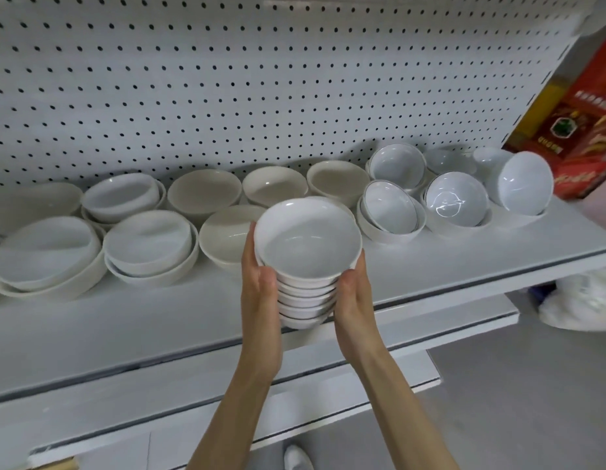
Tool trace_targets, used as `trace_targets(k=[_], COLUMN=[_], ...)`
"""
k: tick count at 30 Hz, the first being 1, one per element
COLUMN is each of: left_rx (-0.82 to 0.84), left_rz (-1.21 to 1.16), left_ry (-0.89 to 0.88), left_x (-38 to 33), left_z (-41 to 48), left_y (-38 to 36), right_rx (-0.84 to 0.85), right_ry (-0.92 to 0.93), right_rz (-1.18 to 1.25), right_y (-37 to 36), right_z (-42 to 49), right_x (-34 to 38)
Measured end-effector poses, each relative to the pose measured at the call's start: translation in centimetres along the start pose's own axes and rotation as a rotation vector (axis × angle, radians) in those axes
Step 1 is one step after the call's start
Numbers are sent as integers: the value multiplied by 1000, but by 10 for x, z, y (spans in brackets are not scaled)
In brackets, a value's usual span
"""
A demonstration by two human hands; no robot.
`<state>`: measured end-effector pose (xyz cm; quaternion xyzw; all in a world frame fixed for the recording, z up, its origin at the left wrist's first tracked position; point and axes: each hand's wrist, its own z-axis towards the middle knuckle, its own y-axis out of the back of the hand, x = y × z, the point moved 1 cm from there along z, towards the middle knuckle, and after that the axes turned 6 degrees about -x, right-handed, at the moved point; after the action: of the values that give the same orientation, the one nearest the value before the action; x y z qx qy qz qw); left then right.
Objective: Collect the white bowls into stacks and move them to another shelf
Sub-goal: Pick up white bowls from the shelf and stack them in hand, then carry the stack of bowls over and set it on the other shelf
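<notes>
Stack [308,245] of white bowls, held near, above the shelf [159,320] front edge, and clasped between left hand [261,290] and right hand [354,296], with fingers cupped round its sides. Behind it, nested bowls [149,245] are kept left and tilted bowls [457,201] right. Pegboard [227,79] is mounted farthest back, red box [586,130] at far right.

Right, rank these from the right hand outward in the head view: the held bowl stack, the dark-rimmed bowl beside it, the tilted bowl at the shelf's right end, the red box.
1. Bowl stack: gripped by the right hand, touching.
2. Dark-rimmed bowl: on the shelf, up-right.
3. Tilted bowl: shelf's right end.
4. Red box: past that end, farthest.
</notes>
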<state>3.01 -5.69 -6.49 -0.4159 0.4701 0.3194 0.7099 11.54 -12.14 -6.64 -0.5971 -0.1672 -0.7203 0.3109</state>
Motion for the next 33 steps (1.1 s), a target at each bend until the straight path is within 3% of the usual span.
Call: trace_targets(k=[5, 15, 22, 33], left_rx=[62, 419, 636, 830], left_rz=[-19, 20, -24, -143], left_ry=[-2, 34, 66, 86], left_x=[-11, -20, -15, 37], left_z=[-6, -66, -130, -256], left_y=[-9, -93, -195, -421], right_rx=[-111, -556, -802, -956], right_ry=[8, 94, 148, 198], right_rz=[5, -19, -29, -171], right_y=[8, 92, 201, 451], right_z=[-16, -73, -106, -133], right_x=[17, 59, 86, 127])
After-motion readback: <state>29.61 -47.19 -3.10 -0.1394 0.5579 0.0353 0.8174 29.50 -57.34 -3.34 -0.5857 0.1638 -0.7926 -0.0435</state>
